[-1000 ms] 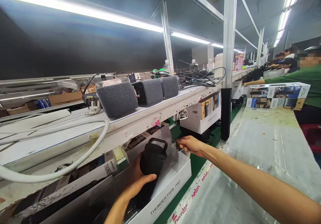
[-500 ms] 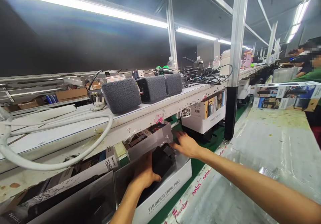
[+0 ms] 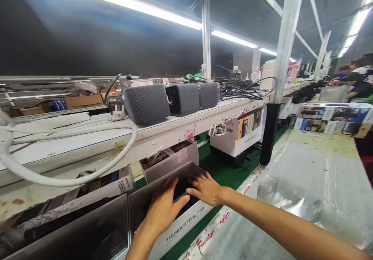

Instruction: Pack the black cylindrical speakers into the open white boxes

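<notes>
A white box [image 3: 186,229] printed "THUNDERTRAIL PRO" stands open below the bench. Inside it lies a dark object [image 3: 181,190], mostly hidden by my hands and the box's shade. My left hand [image 3: 164,205] reaches into the box on the object's left, thumb and fingers apart. From the right comes my right hand [image 3: 205,189], fingers spread over the object's right side and the box's near wall. Both hands are at the object, and neither is closed round it.
Grey fabric speakers [image 3: 147,105] and a thick white cable [image 3: 87,180] are on the bench [image 3: 163,135]. Another open box [image 3: 96,229] stands at lower left. A plastic-covered surface [image 3: 314,182] lies right, with printed boxes [image 3: 333,119] at its far end. People are at far right.
The dark object has sunk lower into the box. My right hand has moved down from the box's far corner onto it. The view has shifted slightly.
</notes>
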Demonstrator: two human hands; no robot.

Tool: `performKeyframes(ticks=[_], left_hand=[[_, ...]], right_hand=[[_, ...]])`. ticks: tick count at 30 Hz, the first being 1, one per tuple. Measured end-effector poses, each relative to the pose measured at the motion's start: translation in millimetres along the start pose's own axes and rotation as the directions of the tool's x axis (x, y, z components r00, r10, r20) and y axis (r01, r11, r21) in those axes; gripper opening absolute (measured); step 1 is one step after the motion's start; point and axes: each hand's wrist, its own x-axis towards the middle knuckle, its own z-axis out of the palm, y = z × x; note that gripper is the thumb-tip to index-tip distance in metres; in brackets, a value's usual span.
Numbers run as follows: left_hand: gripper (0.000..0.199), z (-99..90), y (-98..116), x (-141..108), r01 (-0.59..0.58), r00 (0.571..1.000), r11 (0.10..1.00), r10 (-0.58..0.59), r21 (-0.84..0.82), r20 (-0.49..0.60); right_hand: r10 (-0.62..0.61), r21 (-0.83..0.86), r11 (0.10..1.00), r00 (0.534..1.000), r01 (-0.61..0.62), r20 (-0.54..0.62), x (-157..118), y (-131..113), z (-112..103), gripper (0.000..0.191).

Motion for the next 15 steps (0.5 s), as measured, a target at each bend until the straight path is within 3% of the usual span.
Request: performKeyframes(ticks=[3,6,8,11,15], left_hand=[[0.078,3.2,12,-32,0.055,0.998,0.998,-0.056,0.030,0.038],[0.084,22.9,17,-54,0.144,0.984,0.982,-0.154,0.119,0.085],[0.078,38.3,15,-61,0.198,0.973,0.970,-0.213,0.142,0.094],[0.059,57.9,5,-61,0.221,0.973,0.964,-0.229,0.148,0.042],[0.044,79.3,-23,-56,0.154,0.988,0.981,-0.155,0.118,0.002]], right_hand=[[0.015,0.016,1.000,0.995,-0.017,0.100,5,3,4,0.067],[0.060,-0.039,0.998,0.998,-0.059,0.031,23,6,-5,0.046],[0.093,-0.088,0.991,0.994,-0.098,-0.062,46,8,-15,0.050],[0.099,-0.116,0.986,0.981,-0.119,-0.165,92,5,-26,0.068],[0.028,-0.074,0.997,0.988,-0.039,-0.154,143,-12,-34,0.063]])
